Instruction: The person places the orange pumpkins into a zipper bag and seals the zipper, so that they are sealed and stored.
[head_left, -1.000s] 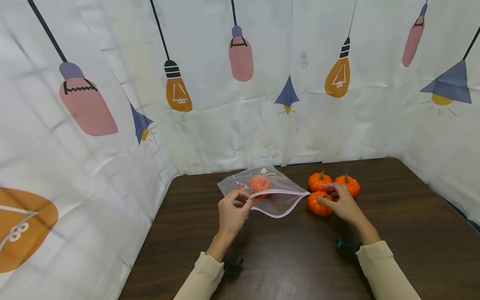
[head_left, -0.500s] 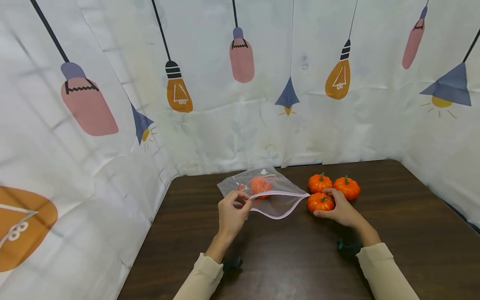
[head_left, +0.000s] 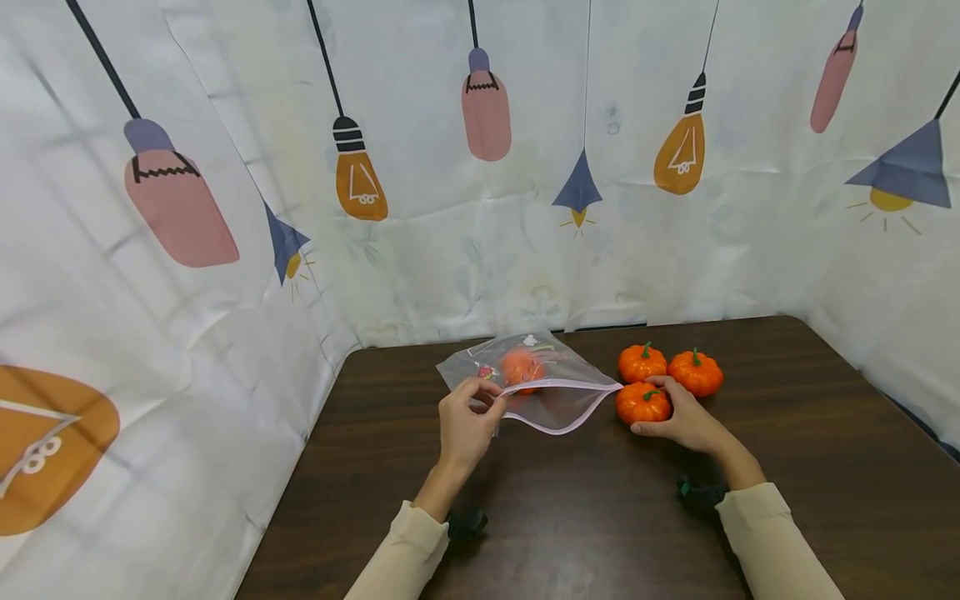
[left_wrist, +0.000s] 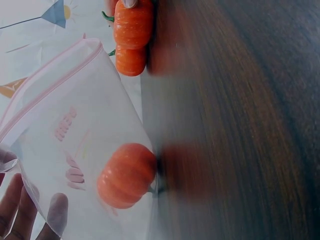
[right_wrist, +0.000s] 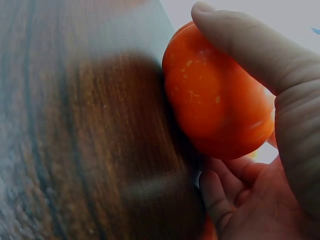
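Here the left hand (head_left: 465, 423) pinches the zip bag (head_left: 558, 367) by its pink rim (head_left: 551, 383), a grip that seems meant to keep the mouth gaping, with one bagged pumpkin (head_left: 521, 369) inside. Over on the table (head_left: 570, 517), beside that mouth, the right hand (head_left: 684, 414) grasps the near pumpkin (head_left: 642, 404), thumb and fingers spanning opposite sides, likely for steadiness, two other pumpkins (head_left: 695, 372) just behind.
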